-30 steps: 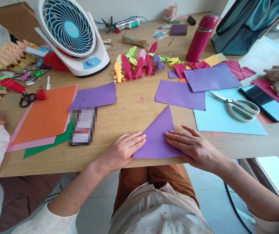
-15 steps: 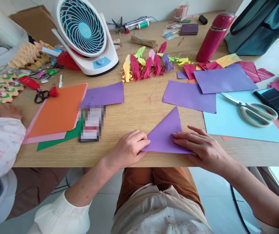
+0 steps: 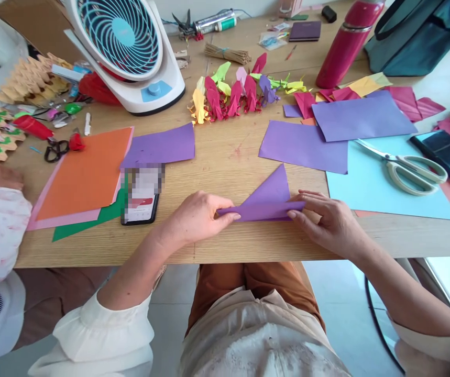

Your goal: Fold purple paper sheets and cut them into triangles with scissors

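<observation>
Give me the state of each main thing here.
Held purple paper: folded, near edge turned up
Left hand: pinching its left end
Right hand: pinching its right end
Pale scissors: closed
Phone: face up, screen lit
Fan: upright, running unclear
Flask: upright, capped
Stick bundle: tied
Orange sheet: flat

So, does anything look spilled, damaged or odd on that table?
Faint reddish marks beyond the folded purple paper look like a stain against the plain wooden tabletop. The phone looks oddly pixelated in parts.

Head-worn view, forward and downward
</observation>
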The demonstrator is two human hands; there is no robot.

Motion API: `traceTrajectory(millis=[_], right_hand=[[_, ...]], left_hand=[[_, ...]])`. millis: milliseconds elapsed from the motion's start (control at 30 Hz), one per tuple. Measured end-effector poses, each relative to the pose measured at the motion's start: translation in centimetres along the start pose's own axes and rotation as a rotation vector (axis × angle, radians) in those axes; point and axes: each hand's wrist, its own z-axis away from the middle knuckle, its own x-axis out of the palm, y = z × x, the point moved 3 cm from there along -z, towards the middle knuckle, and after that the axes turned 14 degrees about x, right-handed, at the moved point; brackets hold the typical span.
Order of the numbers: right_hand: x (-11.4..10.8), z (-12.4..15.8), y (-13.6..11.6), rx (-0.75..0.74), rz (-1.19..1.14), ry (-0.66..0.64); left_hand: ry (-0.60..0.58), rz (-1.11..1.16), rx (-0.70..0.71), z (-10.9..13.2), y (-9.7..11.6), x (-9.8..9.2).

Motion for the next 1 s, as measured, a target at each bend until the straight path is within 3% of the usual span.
traceTrajectory(millis=[200,433,700,1000], right_hand=[[-0.1,-1.1,-0.1,0.29,-0.028,-0.014],[0.1,-1.9,-0.4,0.389,-0.111,-0.025],[1.0,-1.4,0.3,0.371,-0.148,0.03],[1.4,-1.5,0.4,0.257,0.064,0.067]], left_hand=[[-0.092,0.097,-0.076,-1.5,-1.4,-0.4],[-0.15,0.16,-0.061,-2.7,-2.4,-0.2],[-0.156,0.147,-0.04,-3.4,-2.8,0.1],[-0.129,0.039,-0.039,-3.6,-2.3,0.5]])
